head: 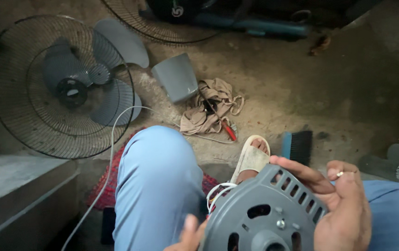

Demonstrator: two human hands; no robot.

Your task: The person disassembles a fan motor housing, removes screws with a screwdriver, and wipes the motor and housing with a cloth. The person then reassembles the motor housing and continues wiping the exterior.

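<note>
Grey fan motor housing sits between both hands: right hand wraps its vented rim, left hand barely touches the other edge, grip hard to tell.

Lighting dim and soft, daylight strongest on the concrete floor at centre; top edge and right corner fall into deep shadow; no glare; left hand blurred at bottom edge; wide-angle bending at frame margins; slight overall softness.
</note>
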